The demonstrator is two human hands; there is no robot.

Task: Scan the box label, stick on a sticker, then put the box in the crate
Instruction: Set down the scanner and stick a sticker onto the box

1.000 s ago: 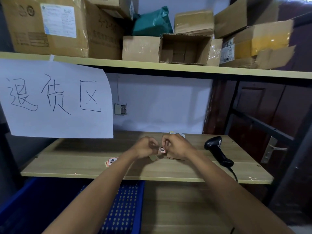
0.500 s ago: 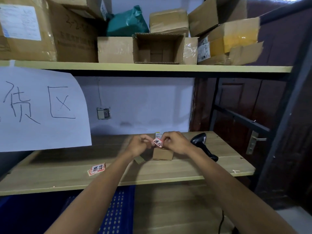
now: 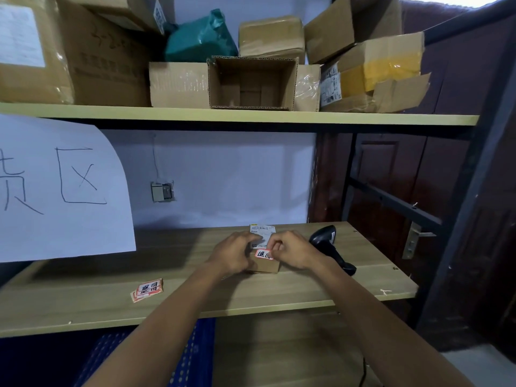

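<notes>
A small brown cardboard box (image 3: 265,265) stands on the wooden shelf (image 3: 97,303), with a white printed label (image 3: 262,229) on its top. My left hand (image 3: 233,254) rests against the box's left side and top. My right hand (image 3: 290,252) pinches a red-bordered white sticker (image 3: 263,254) and holds it against the box's near top edge. A black handheld scanner (image 3: 331,247) lies on the shelf just right of my right hand. A blue perforated crate (image 3: 178,358) sits below the shelf at the lower left.
A small stack of the same red-bordered stickers (image 3: 147,289) lies on the shelf to the left. A white paper sign (image 3: 55,188) hangs at the left. Cardboard boxes (image 3: 251,82) and a green parcel (image 3: 201,39) fill the upper shelf. A dark metal rack post (image 3: 472,219) stands at the right.
The sticker, held up between both hands before, has come down onto the box's near top edge. My left hand has shifted onto the box. The camera has turned rightward.
</notes>
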